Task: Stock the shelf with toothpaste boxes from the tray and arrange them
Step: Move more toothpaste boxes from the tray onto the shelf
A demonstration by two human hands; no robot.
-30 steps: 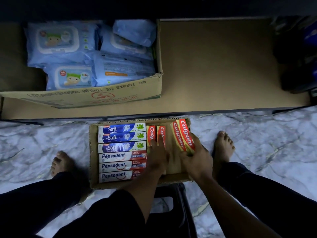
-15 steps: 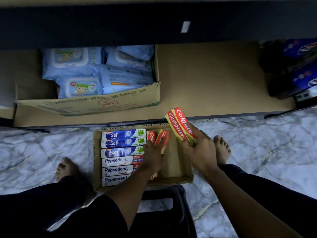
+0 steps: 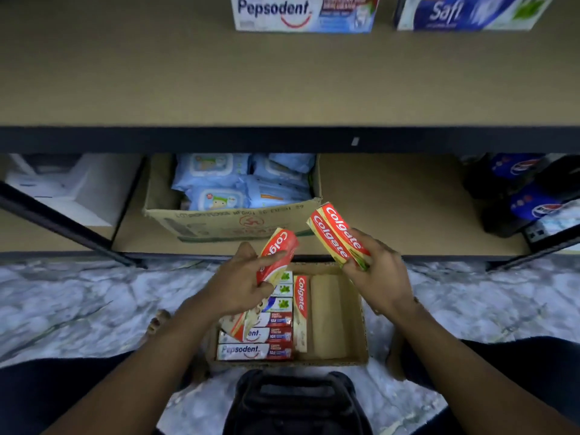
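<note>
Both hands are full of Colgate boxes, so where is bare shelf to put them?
The upper brown shelf board is bare left of the white Pepsodent box. The lower shelf is free between the wet-wipes carton and the dark bottles.

We count two hands, the left hand (image 3: pixel 241 290) and the right hand (image 3: pixel 381 277). We see four red Colgate boxes: one in the left hand (image 3: pixel 277 254), two held together in the right hand (image 3: pixel 337 235), and one lying in the cardboard tray (image 3: pixel 300 312). The tray (image 3: pixel 357 340) also shows three Pepsodent boxes (image 3: pixel 255 351) and some Safi boxes (image 3: pixel 284 290), partly hidden, so we cannot count those. On the upper shelf (image 3: pixel 188 73) we see one Pepsodent box (image 3: pixel 303 12) and one Safi box (image 3: pixel 470 12).
</note>
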